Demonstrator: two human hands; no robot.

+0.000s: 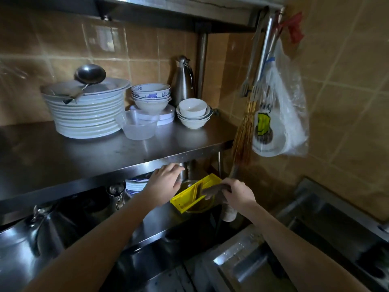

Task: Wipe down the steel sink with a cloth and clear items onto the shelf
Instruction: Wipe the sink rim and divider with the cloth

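Note:
A yellow plastic slicer (190,193) lies tilted on the lower steel shelf (160,220), over a round dish. My right hand (237,193) is closed on a dark grey cloth (212,190) at the slicer's right end. My left hand (168,178) reaches under the middle shelf's front edge (130,168), fingers curled around a steel cup that is mostly hidden; I cannot tell how firmly it grips. The steel sink (328,226) is at the lower right, its rim wet.
The middle shelf holds a stack of white plates (88,114), a ladle, bowls (150,95), a plastic tub (139,128) and a steel flask (184,79). A broom, tongs and a plastic bag (280,114) hang at the right. Kettles sit at lower left.

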